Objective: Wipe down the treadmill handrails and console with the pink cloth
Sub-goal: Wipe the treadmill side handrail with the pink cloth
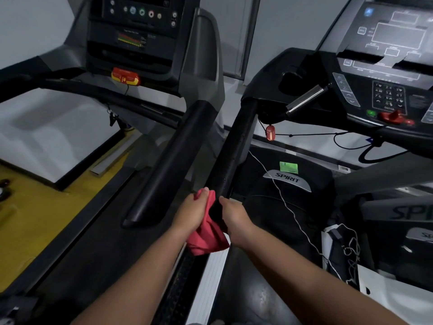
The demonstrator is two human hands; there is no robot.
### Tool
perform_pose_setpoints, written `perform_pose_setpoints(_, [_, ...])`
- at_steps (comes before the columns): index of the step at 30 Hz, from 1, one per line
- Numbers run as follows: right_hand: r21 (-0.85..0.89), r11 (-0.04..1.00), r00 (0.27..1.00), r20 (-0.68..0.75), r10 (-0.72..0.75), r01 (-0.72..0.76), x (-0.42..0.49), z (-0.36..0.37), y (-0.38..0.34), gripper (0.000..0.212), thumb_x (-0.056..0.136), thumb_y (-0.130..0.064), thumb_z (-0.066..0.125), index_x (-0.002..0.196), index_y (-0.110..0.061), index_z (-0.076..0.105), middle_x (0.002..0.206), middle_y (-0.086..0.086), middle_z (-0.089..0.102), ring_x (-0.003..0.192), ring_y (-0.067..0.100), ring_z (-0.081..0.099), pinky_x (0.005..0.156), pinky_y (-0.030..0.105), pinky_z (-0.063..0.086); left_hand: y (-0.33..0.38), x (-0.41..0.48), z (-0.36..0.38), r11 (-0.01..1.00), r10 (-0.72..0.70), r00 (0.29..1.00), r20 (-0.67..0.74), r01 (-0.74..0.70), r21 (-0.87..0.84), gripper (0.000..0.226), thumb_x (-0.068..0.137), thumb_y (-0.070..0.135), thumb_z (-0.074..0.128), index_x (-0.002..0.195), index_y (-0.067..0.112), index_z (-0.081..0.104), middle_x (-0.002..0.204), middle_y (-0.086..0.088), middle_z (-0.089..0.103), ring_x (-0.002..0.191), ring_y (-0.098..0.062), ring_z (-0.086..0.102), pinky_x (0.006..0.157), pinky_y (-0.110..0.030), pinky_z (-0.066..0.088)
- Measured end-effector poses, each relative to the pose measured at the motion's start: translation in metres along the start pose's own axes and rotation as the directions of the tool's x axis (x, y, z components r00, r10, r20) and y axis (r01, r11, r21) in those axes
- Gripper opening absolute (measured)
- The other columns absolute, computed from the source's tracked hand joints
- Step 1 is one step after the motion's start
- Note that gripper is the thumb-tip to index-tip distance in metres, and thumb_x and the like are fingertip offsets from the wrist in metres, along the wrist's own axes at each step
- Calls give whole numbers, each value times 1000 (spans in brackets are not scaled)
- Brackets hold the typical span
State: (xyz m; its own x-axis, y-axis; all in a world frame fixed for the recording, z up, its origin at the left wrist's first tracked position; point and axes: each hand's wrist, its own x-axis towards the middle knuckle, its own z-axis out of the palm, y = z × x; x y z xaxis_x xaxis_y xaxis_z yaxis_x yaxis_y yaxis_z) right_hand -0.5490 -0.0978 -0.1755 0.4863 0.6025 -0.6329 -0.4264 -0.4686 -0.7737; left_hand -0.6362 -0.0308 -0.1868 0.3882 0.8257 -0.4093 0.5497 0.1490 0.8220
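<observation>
The pink cloth point(207, 235) is wrapped around the near end of a black padded handrail point(236, 146) that belongs to the right-hand treadmill. My left hand point(192, 212) grips the cloth from the left, fingers over its top. My right hand point(234, 219) clasps the same rail end and the cloth from the right. That treadmill's console point(386, 73) with keypad and red stop knob sits at the upper right. The left treadmill has its own black handrail point(171, 160) and console point(140, 31).
A red safety clip point(270, 132) hangs on a cord beside the rail. A white cable point(288, 207) trails across the Spirit motor cover point(288, 179). White items and tangled wires lie at the lower right point(346, 249). Yellow floor point(35, 219) shows at the left.
</observation>
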Motion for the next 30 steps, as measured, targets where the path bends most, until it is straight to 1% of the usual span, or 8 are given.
perform_pose_setpoints(4, [-33,999,999,-23,-28,27,2,1,1,29,98,-29,48,82,-8,60,72,5,57,63,18,53,58,26,42,5,7,-6,895,-111,969,222,195,-400,45,99,42,40,131,14,56,127,-4,61,109,-14,57,95,-24,40])
perform_pose_setpoints(8, [-98,995,997,-68,-36,29,3,2,2,38,95,-34,52,106,1,65,94,14,68,86,31,64,85,40,53,-1,3,-8,767,-175,923,344,346,-541,38,100,34,40,111,6,62,71,-13,71,63,-11,69,62,-13,51])
perform_pose_setpoints(10, [-125,992,997,-74,-33,24,4,2,2,35,96,-33,52,105,-2,65,100,17,69,94,34,65,90,50,52,-8,3,-9,703,-210,918,337,381,-601,43,102,31,37,137,9,47,132,-22,54,120,-15,56,96,-9,37])
perform_pose_setpoints(12, [-142,990,997,-76,-30,19,6,1,2,36,95,-34,53,104,-1,64,99,17,68,93,34,65,89,52,52,-11,4,-8,668,-224,916,333,392,-632,50,102,31,37,147,12,30,153,-11,26,141,-25,26,111,-24,25])
perform_pose_setpoints(16, [-150,988,995,-95,-33,18,5,1,2,42,94,-37,55,106,2,63,88,16,62,80,30,60,82,44,54,-9,0,-3,738,-166,951,259,294,-607,50,99,41,40,132,6,51,101,-10,68,93,-23,62,85,-27,44])
perform_pose_setpoints(20, [-126,992,995,-89,-39,27,6,-1,3,37,94,-35,56,95,0,66,82,11,61,75,24,58,71,35,48,-6,-3,3,992,-69,996,59,75,-105,72,88,65,34,139,15,43,140,-5,46,130,-25,43,104,-33,32])
perform_pose_setpoints(23, [-88,996,998,-51,-35,31,6,-3,3,39,92,-37,59,92,0,69,78,12,63,75,25,60,76,40,52,1,-9,9,980,37,998,-49,-26,196,62,90,62,33,138,23,41,137,-11,44,129,-31,41,105,-41,33])
perform_pose_setpoints(30, [-157,987,998,-56,-29,19,11,-3,0,32,91,-37,59,79,-7,62,76,10,60,74,27,59,74,42,52,-3,16,1,998,-11,998,58,14,-59,69,86,66,35,123,14,62,125,-7,61,118,-23,55,103,-34,39])
